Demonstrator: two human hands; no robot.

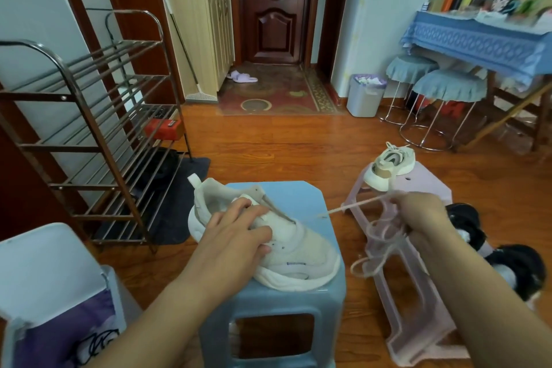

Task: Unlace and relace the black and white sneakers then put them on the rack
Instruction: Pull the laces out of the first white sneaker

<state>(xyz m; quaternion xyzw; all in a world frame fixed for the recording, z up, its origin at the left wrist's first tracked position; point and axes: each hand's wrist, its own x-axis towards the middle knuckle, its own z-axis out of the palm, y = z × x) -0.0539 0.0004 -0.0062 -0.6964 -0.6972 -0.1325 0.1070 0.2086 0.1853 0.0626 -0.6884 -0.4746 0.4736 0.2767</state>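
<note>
A white sneaker [268,236] lies on its side on top of the blue plastic stool [298,197], heel toward the stool's far left corner and toe toward its near right corner. The left hand [236,236] rests on the sneaker's upper, fingers spread and slightly bent, pressing it down onto the stool.

The right hand [418,212] is raised above the pink plastic stool [418,308], fingers curled round a white shoelace [352,207]. The lace runs taut from this hand to the sneaker's eyelets; slack loops hang blurred below the hand. Whether any lace is still threaded lower down cannot be told.

A second white sneaker [391,167] sits on the far edge of the pink stool, laces in place. Black and white footwear [507,263] lies on the wood floor [298,143] beside the pink stool's right side, partly hidden by the right forearm.

The metal shoe rack [89,128] stands at left against the wall, a red box [164,128] on a lower tier.
</note>
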